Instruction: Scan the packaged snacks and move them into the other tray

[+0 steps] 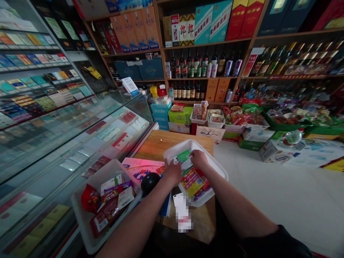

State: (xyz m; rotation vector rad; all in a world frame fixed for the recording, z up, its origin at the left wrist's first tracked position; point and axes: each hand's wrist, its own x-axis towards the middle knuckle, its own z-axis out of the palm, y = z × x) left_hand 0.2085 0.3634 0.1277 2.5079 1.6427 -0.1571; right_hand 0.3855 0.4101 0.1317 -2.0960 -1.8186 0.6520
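Note:
My left hand (174, 172) and my right hand (199, 159) are both over a white plastic tray (220, 171) on the wooden table. Between them is a green and white snack packet (184, 157). The fingers of my left hand are closed at its lower left side, while my right hand pinches its right edge. Beneath and nearer to me, a yellow and purple candy packet (194, 182) lies in the same tray among other colourful wrappers. Part of the tray's contents is hidden behind my hands.
To the left, a second white tray (80, 211) holds several snack packs. A black round object (150, 183) sits by a pink box (142, 165). Near me lies a partly blurred white card-like object (180, 204). Glass counters (107, 118) run along the left; bottle shelves (204, 43) stand behind.

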